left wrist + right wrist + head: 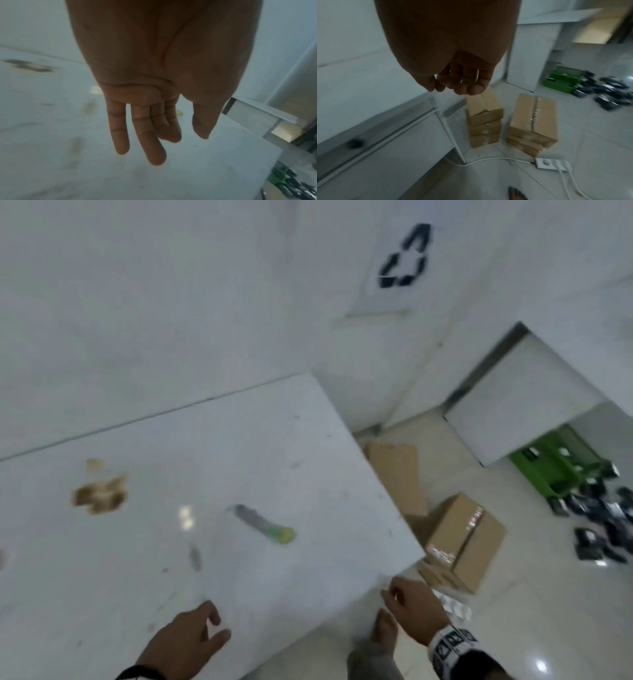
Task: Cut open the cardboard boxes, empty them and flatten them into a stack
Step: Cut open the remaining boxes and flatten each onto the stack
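Note:
A utility knife [262, 523] with a green and yellow end lies on the white table [308, 440]. My left hand [212, 625] hovers over the table's near edge, short of the knife, with straight fingers [147, 142] holding nothing. My right hand [407, 601] hangs just past the table's right corner with loosely curled fingers [458, 83], also holding nothing. On the floor to the right of the table are two stacks of brown cardboard boxes. A taped box [462, 539] tops the nearer stack [532, 121]. The other stack [484, 119] stands closer to the wall.
A brown stain [99, 494] marks the table's left part. A green crate [561, 467] and scattered black packets [603, 525] lie on the floor at far right. A white power strip [553, 163] with cables sits near the boxes. My bare foot [385, 628] stands beside the table leg [452, 138].

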Demonstrator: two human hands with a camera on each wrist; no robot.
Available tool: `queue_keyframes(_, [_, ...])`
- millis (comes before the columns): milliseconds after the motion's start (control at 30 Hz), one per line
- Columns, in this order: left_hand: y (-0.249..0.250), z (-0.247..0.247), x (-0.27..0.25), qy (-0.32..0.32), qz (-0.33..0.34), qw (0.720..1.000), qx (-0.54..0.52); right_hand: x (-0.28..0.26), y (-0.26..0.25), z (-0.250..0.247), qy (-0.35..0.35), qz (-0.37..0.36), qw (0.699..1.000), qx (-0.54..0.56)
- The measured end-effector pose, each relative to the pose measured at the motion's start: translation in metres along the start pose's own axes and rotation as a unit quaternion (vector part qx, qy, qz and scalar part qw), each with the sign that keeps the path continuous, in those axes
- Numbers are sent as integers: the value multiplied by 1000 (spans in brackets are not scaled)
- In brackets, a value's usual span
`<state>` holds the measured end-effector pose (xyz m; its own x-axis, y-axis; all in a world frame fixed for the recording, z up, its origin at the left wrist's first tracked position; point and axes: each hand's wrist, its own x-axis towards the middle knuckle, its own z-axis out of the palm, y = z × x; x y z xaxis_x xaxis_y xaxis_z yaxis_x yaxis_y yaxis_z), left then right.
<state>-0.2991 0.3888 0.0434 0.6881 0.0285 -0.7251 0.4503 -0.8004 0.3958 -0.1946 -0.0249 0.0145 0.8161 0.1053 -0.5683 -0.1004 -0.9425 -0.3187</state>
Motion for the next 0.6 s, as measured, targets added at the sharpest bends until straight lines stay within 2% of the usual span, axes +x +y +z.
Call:
queue_keyframes(67, [76,19,30,-4,15,1000,5,7,75,-25,38,51,996,61])
queue_keyframes(133, [159,45,60,-10,36,999,5,18,144,-45,43,90,991,93])
queue_keyframes(233, [275,96,103,-35,78,996,-10,41,231,-62,13,135,984,117])
queue_keyframes(367, [408,179,172,-110,157,981,-10,81,326,-66,-37,177,971,154])
queue_keyframes(467, [476,247,239,-146,184,971,46,116,390,-50,-21,236,950,203])
queue_keyframes(600, [508,333,356,-137,140,979,55,166,464,9,-10,346,896,277])
